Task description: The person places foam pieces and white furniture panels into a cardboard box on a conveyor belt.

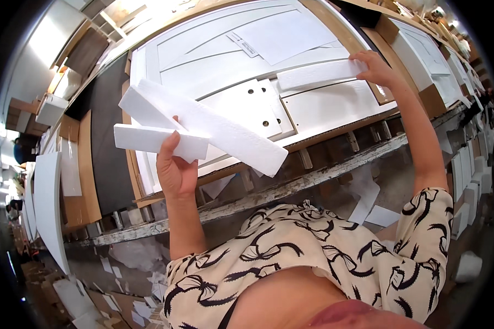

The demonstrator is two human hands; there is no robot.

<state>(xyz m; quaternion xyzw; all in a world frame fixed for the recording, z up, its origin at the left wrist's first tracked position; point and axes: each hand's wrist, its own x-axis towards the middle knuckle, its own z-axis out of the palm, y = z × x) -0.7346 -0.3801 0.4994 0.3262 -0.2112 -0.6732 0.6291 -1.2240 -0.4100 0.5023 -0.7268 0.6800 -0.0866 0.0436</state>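
While our left hand (178, 174) is clamped thumb-over-fingers on fanned white foam strips (148, 139), probably to keep them bundled above the white panels (326, 107), our right hand (376, 69) pinches the end of another foam strip (317, 75) over those panels, apparently to steady it.

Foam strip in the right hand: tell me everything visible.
The foam strip is white, long and straight-edged, with a faintly grainy surface that looks like polystyrene. It extends crosswise over white panels, its right end slightly higher in the picture. The right hand grips that end, partly covering it. Whether the strip rests on the panels is unclear.
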